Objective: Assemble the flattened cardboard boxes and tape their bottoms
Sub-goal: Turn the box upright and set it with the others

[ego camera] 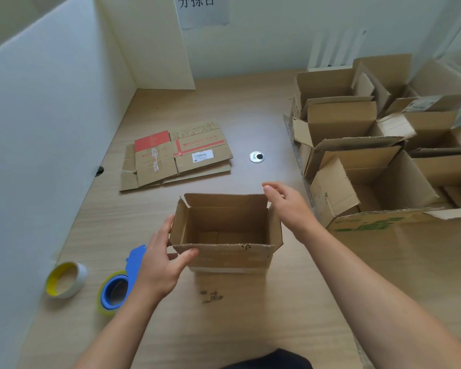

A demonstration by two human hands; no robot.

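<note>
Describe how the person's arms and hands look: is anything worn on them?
The left forearm and the right forearm are bare as far as the picture shows, with no sleeves. The left hand and the right hand have no gloves, and I see no watch, ring or bracelet. A dark garment shows only at the bottom edge.

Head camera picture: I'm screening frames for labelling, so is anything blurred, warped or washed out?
Head view: wide-angle distortion slants the white partition and desk edges; the open box is sharp; the assembled boxes at far right soften toward the corner; light is soft, shadows faint, no strong glare.
</note>
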